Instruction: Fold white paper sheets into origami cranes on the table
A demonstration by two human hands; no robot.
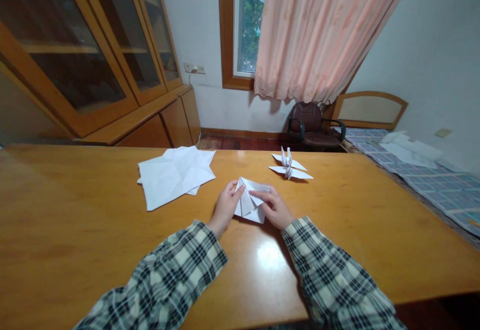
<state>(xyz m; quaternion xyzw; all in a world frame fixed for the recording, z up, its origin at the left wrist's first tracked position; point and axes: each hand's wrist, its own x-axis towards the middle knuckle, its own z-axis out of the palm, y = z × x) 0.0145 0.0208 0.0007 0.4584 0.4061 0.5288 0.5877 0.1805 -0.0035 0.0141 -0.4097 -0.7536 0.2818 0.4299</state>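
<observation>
A partly folded sheet of white paper (247,204) is held just above the middle of the wooden table, its flaps standing apart in several layers. My left hand (226,204) grips its left side, thumb on top and fingers behind. On the right side, my right hand (276,207) pinches the paper, with the index finger lying across an upper flap. Beyond my right hand stand two folded paper cranes (288,165), close together with wings spread. To the left of my hands lies a loose pile of creased white paper sheets (176,177).
The wooden table (93,250) stretches across the view. Behind it are a glass-door cabinet (112,45) at left, a window with a pink curtain (307,35), and a dark office chair (313,125). A bed (431,170) with checked bedding stands at right.
</observation>
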